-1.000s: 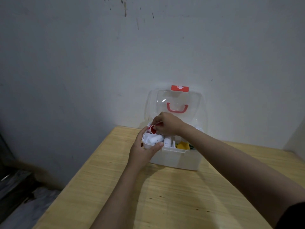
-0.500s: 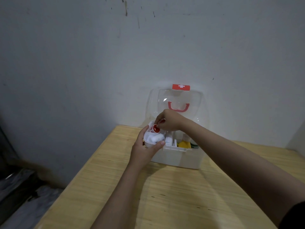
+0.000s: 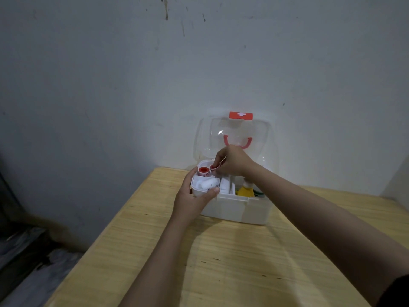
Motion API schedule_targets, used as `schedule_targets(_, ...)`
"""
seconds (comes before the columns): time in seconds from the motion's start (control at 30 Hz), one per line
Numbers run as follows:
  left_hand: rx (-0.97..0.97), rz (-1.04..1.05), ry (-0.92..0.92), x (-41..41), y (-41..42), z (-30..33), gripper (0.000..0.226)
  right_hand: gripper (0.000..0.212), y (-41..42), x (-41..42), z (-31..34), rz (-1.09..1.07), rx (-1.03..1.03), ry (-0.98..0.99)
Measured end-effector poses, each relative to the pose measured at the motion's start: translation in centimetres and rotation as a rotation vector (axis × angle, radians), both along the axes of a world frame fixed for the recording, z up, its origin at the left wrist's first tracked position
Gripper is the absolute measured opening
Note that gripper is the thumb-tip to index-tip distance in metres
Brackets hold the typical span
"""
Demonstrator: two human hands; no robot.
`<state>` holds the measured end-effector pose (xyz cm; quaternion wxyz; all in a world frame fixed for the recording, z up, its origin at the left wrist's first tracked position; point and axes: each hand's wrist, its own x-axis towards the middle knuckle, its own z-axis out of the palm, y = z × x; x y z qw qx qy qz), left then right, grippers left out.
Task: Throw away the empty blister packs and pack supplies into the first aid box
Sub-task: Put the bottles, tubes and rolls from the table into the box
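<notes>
Nearest us, our two bare forearms stretch forward over the pale wooden tabletop [image 3: 221, 262], whose grain runs across it. Our left hand [image 3: 192, 200] grips the front left corner of a small white plastic divided tray [image 3: 197, 189], thumb curled over its near rim. That tray sits at the left end of the white plastic first aid box [image 3: 241, 210], which stands toward the far edge of the tabletop, against the wall. Within the tray lie a white rolled bandage [image 3: 207, 183] and, in the compartment behind it, a white tape roll with a red core [image 3: 204, 171]. Our right hand [image 3: 234, 161] hovers just beside that roll, fingers curled, pinching a small reddish object [image 3: 214, 166] we cannot identify. To the right, inside the box, a yellow item [image 3: 244, 191] shows. Behind, the clear plastic lid [image 3: 205, 138] stands open and upright, with a red carry handle [image 3: 238, 142] and a red latch bearing a white cross [image 3: 240, 115]. No readable writing shows. Beyond is a grey scuffed wall [image 3: 132, 74].
</notes>
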<state>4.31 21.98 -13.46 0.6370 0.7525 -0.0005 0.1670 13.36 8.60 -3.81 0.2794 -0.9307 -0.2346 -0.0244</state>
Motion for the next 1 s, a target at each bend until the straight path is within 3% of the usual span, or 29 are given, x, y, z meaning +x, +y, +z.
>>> schedule_targets(0.17,-0.009,-0.003,-0.007,-0.1,-0.1,0.1,0.093,0.017,-0.9,0.2,0.5,-0.012,-0.032,-0.065)
schedule_targets(0.37,-0.01,0.009,-0.004,0.0,-0.1,0.0,0.092,0.018,-4.4,0.1,1.9,-0.084,0.109,-0.246)
schedule_targets(0.57,-0.013,0.012,-0.013,-0.1,-0.1,0.1,0.092,0.019,-3.8,-0.6,1.4,0.055,-0.026,-0.186)
schedule_targets(0.9,-0.008,0.005,-0.024,-0.2,-0.1,0.2,0.091,0.016,-0.9,1.0,0.2,0.088,-0.109,-0.045)
schedule_targets(1.0,-0.019,-0.001,-0.022,-0.2,-0.2,0.2,0.088,0.017,-1.5,0.9,0.7,0.05,-0.042,-0.146)
